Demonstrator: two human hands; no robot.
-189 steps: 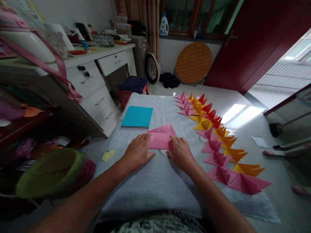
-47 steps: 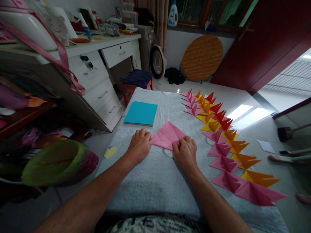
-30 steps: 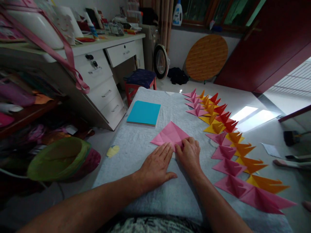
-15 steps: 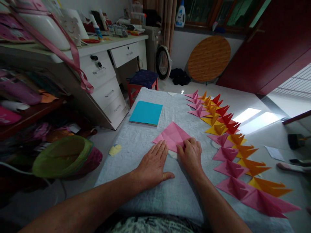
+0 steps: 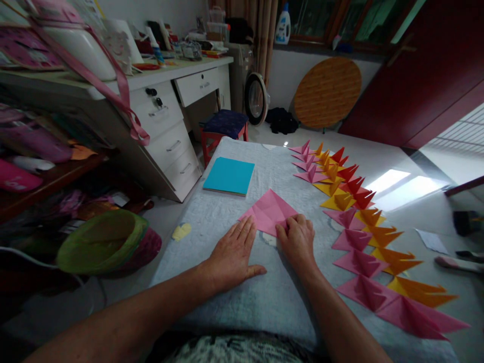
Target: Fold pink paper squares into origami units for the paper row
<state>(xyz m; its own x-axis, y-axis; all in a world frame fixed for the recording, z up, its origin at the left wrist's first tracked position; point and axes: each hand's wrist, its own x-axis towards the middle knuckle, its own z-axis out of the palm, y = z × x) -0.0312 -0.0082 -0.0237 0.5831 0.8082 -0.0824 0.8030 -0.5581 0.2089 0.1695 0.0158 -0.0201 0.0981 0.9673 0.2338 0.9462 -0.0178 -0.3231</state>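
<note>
A pink sheet of origami paper (image 5: 269,209), marked with crease lines, lies on the cloth-covered table with one corner pointing away from me. My left hand (image 5: 233,253) rests flat over its left corner, fingers stretched and thumb spread aside. At the lower right edge, my right hand (image 5: 298,238) has its fingers curled and thumb pressed against the paper; the right corner is hidden under them. Beyond my left hand sits a stack of square paper with a blue sheet (image 5: 229,175) on top.
Rows of folded paper cranes in pink (image 5: 361,263), yellow (image 5: 339,200) and red (image 5: 363,197) line the table's right side. A green-lined waste basket (image 5: 102,242) stands on the floor at left. A stool (image 5: 224,125) and a white desk (image 5: 161,108) are beyond the table.
My left hand has slid slightly left and toward me along the paper's left edge. My right hand stays at the right edge. The view has shifted a little.
</note>
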